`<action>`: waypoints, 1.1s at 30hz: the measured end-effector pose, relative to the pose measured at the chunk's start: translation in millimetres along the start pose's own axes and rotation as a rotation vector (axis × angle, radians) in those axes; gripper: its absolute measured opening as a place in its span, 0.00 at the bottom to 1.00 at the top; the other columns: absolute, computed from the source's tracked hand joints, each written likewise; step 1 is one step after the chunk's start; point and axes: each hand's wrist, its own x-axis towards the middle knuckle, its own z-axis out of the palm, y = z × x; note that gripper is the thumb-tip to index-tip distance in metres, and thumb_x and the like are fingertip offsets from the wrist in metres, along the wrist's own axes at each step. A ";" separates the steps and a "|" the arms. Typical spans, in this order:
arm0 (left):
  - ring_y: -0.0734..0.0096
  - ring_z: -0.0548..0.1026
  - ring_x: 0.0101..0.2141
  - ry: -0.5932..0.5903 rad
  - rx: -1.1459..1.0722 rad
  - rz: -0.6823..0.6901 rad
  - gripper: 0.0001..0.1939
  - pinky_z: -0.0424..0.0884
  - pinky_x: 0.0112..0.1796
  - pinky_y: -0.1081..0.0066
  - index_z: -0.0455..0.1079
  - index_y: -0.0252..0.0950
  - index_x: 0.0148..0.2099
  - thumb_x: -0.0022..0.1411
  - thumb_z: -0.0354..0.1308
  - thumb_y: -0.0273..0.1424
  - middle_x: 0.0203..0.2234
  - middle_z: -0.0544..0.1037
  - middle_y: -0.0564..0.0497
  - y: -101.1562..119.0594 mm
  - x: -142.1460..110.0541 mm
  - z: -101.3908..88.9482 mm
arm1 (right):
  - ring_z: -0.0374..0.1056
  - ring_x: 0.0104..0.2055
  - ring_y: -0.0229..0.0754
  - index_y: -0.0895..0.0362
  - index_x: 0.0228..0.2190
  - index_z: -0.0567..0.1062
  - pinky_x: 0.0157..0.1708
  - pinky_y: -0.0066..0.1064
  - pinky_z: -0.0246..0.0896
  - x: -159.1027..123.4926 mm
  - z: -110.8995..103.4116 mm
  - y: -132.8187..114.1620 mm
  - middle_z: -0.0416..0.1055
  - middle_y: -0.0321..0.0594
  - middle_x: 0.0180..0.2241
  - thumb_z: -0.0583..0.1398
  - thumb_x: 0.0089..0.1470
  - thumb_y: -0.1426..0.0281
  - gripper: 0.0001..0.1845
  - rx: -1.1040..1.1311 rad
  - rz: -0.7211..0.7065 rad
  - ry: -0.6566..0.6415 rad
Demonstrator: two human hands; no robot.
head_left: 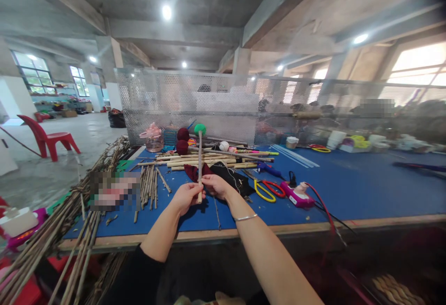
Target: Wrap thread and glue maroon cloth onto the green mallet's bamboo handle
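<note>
In front of me a wooden stick [200, 163] stands nearly upright, with a green ball [200, 129] at its top end. My left hand [187, 197] is closed around the stick near its lower end. From the other side, my right hand [216, 187] pinches the stick slightly higher, its fingertips partly hidden. Just behind the hands lie a dark red cloth [193, 172] and a black cloth [228, 178] with white thread on it. Left of them, several short cut sticks [149, 186] lie side by side on the blue tabletop [223, 221].
Yellow-and-red-handled scissors [265, 190] and a purple power strip [297, 195] with cables lie to the right. Long bundled branches [66, 216] cross the table's left edge. Dark red balls [181, 147] and longer sticks lie before a perforated metal screen [188, 100].
</note>
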 end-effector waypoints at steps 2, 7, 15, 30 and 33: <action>0.79 0.72 0.19 -0.026 -0.052 -0.030 0.11 0.67 0.20 0.80 0.69 0.29 0.33 0.50 0.62 0.32 0.21 0.75 0.48 3.3 -1.5 0.5 | 0.41 0.10 0.25 0.59 0.26 0.67 0.11 0.22 0.28 -1.6 0.9 -2.1 0.53 0.23 0.11 0.64 0.40 0.62 0.16 0.031 0.008 -0.013; 0.75 0.74 0.21 -0.046 -0.059 -0.067 0.10 0.69 0.21 0.77 0.68 0.29 0.35 0.53 0.59 0.32 0.23 0.76 0.46 3.4 -3.0 2.5 | 0.44 0.10 0.24 0.60 0.25 0.66 0.10 0.22 0.30 1.6 0.6 0.4 0.59 0.27 0.14 0.64 0.40 0.61 0.16 0.017 -0.020 -0.042; 0.76 0.72 0.19 0.024 0.029 0.066 0.17 0.69 0.22 0.77 0.66 0.31 0.32 0.41 0.67 0.34 0.20 0.73 0.52 -4.9 4.9 -1.1 | 0.37 0.10 0.24 0.58 0.24 0.65 0.10 0.21 0.27 1.6 -0.9 0.3 0.48 0.21 0.09 0.64 0.40 0.61 0.17 0.007 0.004 0.013; 0.79 0.72 0.19 0.030 -0.088 -0.026 0.09 0.68 0.20 0.81 0.67 0.29 0.34 0.51 0.61 0.28 0.21 0.75 0.49 -1.5 4.9 -0.4 | 0.40 0.09 0.24 0.59 0.25 0.66 0.10 0.22 0.28 7.3 -2.4 0.4 0.52 0.22 0.10 0.63 0.41 0.60 0.17 -0.041 -0.025 0.039; 0.77 0.74 0.22 -0.031 -0.154 -0.055 0.06 0.70 0.24 0.79 0.68 0.27 0.35 0.55 0.57 0.26 0.26 0.77 0.45 2.9 2.5 0.4 | 0.43 0.10 0.24 0.60 0.28 0.67 0.10 0.21 0.29 5.8 -3.0 -1.0 0.57 0.25 0.12 0.64 0.41 0.62 0.17 0.029 0.005 -0.037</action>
